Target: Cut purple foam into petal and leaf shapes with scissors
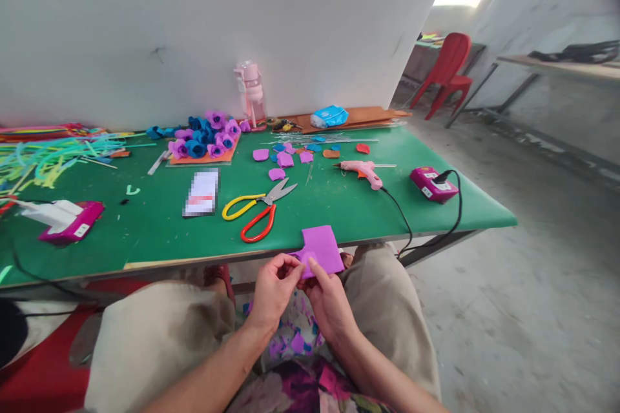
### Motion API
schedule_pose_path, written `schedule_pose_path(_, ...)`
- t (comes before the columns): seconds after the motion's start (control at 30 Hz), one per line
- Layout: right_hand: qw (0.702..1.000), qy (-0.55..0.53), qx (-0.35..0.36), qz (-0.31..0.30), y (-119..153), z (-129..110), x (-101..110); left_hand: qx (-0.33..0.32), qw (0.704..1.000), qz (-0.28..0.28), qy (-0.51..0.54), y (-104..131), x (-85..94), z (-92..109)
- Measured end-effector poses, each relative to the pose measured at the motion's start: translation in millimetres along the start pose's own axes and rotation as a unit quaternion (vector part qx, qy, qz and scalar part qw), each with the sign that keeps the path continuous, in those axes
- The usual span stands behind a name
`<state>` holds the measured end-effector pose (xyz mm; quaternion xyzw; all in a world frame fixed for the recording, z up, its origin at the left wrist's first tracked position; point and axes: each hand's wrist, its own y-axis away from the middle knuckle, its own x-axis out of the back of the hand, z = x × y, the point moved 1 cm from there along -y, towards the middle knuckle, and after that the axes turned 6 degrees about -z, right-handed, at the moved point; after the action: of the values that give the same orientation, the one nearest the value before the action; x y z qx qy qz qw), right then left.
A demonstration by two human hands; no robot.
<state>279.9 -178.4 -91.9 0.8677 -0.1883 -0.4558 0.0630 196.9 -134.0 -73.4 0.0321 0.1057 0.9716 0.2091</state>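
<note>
Between my hands, just off the table's front edge, is a flat purple craft sheet (322, 246), roughly square. My right hand (329, 300) grips its lower edge, with the thumb on top. My left hand (276, 284) is closed in a pinch at the sheet's left lower corner, where a small purple bit shows; the fingertips partly hide it. Beyond them on the table lie scissors (264, 203) with one yellow and one red handle, blades spread. Loose purple petals (285, 159) and a few blue and orange pieces are scattered farther back.
A pink glue gun (363, 172) lies on the green table (155, 239), its cord running to a magenta power block (433, 184). Purple and blue paper flowers (208, 132), a pink bottle (252, 93) and colourful strips (53, 151) stand along the back. A white board (194, 51) rises behind.
</note>
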Motion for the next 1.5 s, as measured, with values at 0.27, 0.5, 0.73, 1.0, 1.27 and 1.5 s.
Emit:
schedule_pose_path(0.27,0.997,-0.058,-0.024,0.039,-3,-1,5,0.013,1.000,0.005,-0.007,4,13.0,-4)
schedule_pose_path(0.5,0.999,-0.004,-0.036,0.003,1,3,2,0.081,0.991,-0.068,0.083,1,0.6,-1)
schedule_pose_path(0.73,0.998,0.055,-0.009,0.021,0,-2,9,0.032,0.996,-0.027,0.074,-5,2.2,-1)
schedule_pose_path(1.0,0.994,0.090,0.002,0.069,-3,-3,12,0.045,0.998,-0.045,0.026,-6,14.6,1)
schedule_pose_path(1.27,0.997,0.038,-0.041,0.046,-2,-4,15,0.017,0.993,-0.092,-0.067,-11,18.9,-2)
schedule_pose_path(1.5,0.992,0.110,-0.066,0.015,-3,-8,20,-0.001,0.983,-0.147,-0.106,-11,25.2,8)
